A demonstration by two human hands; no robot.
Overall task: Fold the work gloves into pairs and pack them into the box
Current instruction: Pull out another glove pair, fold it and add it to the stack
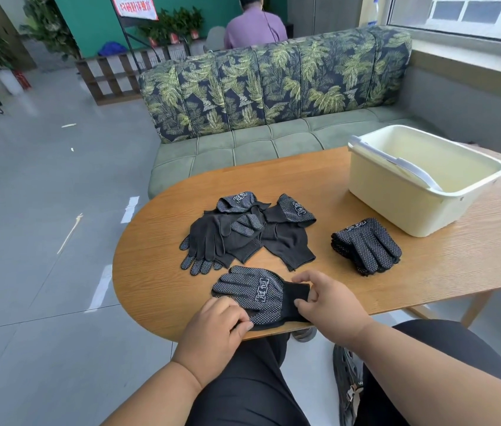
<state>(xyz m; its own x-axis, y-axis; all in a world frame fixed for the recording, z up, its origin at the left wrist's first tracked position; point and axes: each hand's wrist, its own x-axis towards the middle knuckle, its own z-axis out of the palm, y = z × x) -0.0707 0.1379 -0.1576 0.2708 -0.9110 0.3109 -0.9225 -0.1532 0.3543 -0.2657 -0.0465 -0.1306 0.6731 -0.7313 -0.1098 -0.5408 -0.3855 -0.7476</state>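
A black dotted work glove (258, 295), possibly laid over its mate, is seen flat at the near edge of the wooden table (319, 186), fingers pointing left and cuff to the right. The cuff end is pinched by the right hand (326, 298), thumb and fingers curled round the dark knit band. The near edge of the glove, at the palm, is gripped by the left hand (220, 325), fingers curled onto the fabric; whether one or two layers are caught cannot be told. A loose heap of unpaired gloves (246, 233) is noted just beyond, towards the far side of the table, some palm-down, some showing dots. A folded stack of gloves (365, 245) is set to the right, near the pale yellow box (396, 204) but not in it. The box stands at the far right of the table, its handle lying inside; no gloves are visible within. Judged step: aligning or folding the current pair, packing not yet begun. The next move is judged to call for the cuff being carried over towards the fingers, with edges kept matched, and the folded pair then being placed on the stack or in the box. A sofa (243, 87) is recorded behind the table
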